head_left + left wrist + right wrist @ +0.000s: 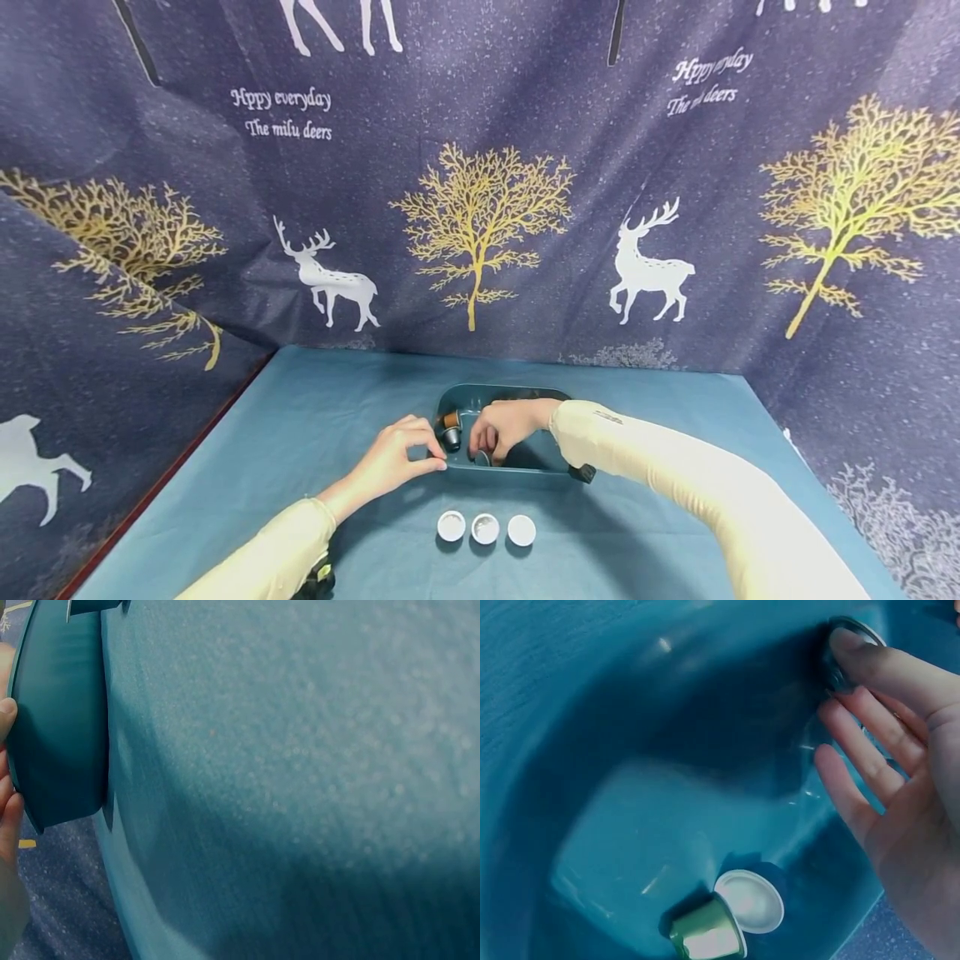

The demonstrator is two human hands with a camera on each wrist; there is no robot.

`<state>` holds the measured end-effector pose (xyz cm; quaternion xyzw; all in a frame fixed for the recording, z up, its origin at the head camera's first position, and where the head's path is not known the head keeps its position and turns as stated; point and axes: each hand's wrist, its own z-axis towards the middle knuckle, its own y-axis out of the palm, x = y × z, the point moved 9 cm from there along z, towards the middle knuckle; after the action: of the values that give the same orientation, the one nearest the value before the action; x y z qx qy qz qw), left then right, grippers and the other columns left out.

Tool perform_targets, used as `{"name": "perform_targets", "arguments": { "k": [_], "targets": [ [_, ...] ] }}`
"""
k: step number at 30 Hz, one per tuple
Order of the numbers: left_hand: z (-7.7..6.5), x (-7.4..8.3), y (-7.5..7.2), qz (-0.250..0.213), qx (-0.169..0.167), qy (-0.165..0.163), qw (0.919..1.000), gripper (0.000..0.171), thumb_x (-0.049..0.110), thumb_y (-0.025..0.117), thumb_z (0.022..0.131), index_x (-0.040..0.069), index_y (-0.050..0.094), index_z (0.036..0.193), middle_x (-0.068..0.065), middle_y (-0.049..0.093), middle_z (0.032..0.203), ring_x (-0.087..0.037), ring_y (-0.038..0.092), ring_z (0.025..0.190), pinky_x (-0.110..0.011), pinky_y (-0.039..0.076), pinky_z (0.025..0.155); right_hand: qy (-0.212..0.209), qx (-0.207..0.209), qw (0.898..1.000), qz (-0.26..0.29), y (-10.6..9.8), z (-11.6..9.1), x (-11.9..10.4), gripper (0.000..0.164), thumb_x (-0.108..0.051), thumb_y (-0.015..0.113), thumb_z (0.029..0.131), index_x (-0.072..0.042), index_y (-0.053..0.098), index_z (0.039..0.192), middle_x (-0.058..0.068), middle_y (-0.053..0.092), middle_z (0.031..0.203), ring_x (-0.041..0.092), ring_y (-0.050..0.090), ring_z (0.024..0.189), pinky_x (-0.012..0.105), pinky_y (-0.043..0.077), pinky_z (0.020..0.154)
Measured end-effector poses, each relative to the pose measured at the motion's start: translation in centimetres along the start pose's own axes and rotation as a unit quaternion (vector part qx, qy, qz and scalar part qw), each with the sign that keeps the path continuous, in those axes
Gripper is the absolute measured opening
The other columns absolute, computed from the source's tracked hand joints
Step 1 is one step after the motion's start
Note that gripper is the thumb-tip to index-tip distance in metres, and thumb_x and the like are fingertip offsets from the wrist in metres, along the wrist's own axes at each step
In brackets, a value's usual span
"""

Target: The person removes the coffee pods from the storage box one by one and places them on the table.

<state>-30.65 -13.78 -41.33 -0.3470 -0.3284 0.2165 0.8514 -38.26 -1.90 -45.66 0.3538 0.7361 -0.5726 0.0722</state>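
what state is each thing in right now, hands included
Tub, upright, open-topped
Left hand, pinching tub's rim
Right hand, in tub, pinching silver-rimmed pod
Brown pod, in tub, uncovered by hands
Dark pod, beside brown pod
Pale pod, pale face upward
Green pod, tipped on its side
White cups, three in a row, contents unclear
Backdrop, hung, creased

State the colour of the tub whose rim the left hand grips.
The tub is dark teal, clearest in the left wrist view.
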Motion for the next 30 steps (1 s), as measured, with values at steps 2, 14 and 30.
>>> {"name": "perform_targets", "arguments": {
  "k": [2, 14, 30],
  "targets": [
    [0.0, 0.0, 0.0, -0.002, -0.001, 0.0, 1.0, 0.013, 0.028, 0.086, 0.075, 0.029, 0.073, 0.081, 0.019, 0.063, 0.082, -0.007, 0.056, 0.084, -0.027, 0.049, 0.078, 0.0, 0.001, 1.0, 0.001, 0.0, -0.1, 0.0, 0.035, -0.009, 0.079, 0.078, -0.017, 0.074, 0.111, -0.008, 0.074, 0.094, -0.004, 0.067, 0.085, 0.017, 0.054, 0.078],
    [0.0, 0.0, 0.1, 0.001, -0.005, -0.003, 1.0, 0.014, 0.03, 0.085, 0.076, 0.032, 0.073, 0.08, 0.02, 0.063, 0.082, -0.006, 0.056, 0.084, -0.027, 0.048, 0.078, -0.001, 0.052, 0.998, 0.029, -2.1, -1.7, -0.8, 0.035, -0.013, 0.082, 0.08, -0.017, 0.073, 0.114, -0.006, 0.073, 0.105, 0.001, 0.065, 0.094, 0.02, 0.053, 0.087],
    [0.1, 0.1, -0.1, 0.008, 0.0, -0.005, 1.0, 0.015, 0.029, 0.087, 0.074, 0.032, 0.073, 0.078, 0.022, 0.063, 0.081, 0.0, 0.055, 0.085, -0.029, 0.049, 0.08, -0.031, 0.134, 0.988, 0.068, -3.6, -4.2, -1.3, 0.038, -0.018, 0.08, 0.083, -0.01, 0.07, 0.12, -0.002, 0.074, 0.108, 0.005, 0.067, 0.095, 0.034, 0.056, 0.089]
  ]
}}
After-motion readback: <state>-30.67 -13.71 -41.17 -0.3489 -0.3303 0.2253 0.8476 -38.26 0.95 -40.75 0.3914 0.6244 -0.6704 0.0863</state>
